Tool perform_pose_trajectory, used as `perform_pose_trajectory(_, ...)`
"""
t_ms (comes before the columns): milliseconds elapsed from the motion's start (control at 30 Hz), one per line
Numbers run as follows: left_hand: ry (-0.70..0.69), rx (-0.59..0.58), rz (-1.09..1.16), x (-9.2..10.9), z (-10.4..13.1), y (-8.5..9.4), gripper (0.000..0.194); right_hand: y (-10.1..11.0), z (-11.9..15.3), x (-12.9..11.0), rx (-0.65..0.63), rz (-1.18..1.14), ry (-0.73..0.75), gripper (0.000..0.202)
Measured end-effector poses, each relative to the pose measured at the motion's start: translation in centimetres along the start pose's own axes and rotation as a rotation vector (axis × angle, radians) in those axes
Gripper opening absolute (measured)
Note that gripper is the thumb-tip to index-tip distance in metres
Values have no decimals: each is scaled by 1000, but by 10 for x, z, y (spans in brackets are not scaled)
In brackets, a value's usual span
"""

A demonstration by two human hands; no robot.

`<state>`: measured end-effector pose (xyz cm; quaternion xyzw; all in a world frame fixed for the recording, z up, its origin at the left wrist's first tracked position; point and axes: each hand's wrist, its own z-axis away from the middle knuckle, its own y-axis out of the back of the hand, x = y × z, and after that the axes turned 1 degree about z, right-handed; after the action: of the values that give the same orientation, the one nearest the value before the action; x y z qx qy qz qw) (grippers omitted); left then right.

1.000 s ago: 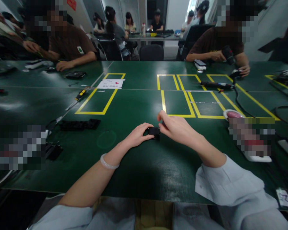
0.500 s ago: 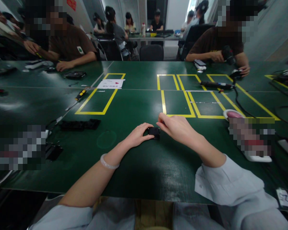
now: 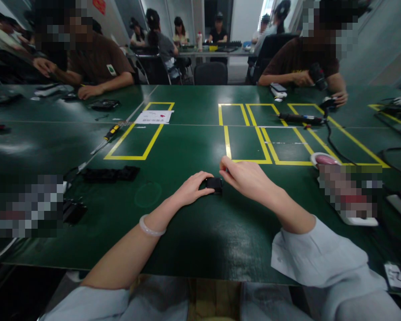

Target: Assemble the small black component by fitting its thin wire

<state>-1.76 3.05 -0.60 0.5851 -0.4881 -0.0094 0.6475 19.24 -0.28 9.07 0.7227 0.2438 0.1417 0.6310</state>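
Note:
A small black box-shaped part (image 3: 214, 184) lies on the green table (image 3: 187, 240). From its left side, my left hand (image 3: 194, 187) grips it between thumb and fingers; a pale bracelet rings that wrist. Just right of the part and slightly above it, my right hand (image 3: 245, 174) has its thumb and fingertips pinched together. Whatever may be in that pinch is too small to make out.
Black parts (image 3: 110, 174) and black clips (image 3: 74, 210) lie at left. A yellow-black screwdriver (image 3: 112, 132) and a paper sheet (image 3: 153, 117) are farther off. At right are a white-rimmed device (image 3: 359, 220) and a black corded tool (image 3: 300, 118). Co-workers sit opposite.
My right hand has shifted very slightly at the fingertips. My left hand and the black part stay in place.

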Motion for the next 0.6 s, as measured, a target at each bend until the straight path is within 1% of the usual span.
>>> perform_pose_trajectory(167, -5, 10, 4, 1, 0, 1, 38, 2, 1, -2, 22, -56, 15, 16)
perform_pose_trajectory(267, -2, 9, 2, 1, 0, 1, 39, 3, 1, -2, 29, -41, 15, 18)
perform_pose_trajectory(367, 4, 3, 1, 1, -1, 1, 39, 2, 1, -2, 9, -2, 3, 22)
perform_pose_trajectory(600, 12, 1, -15, 1, -1, 0, 37, 2, 2, -2, 26, -43, 19, 16)
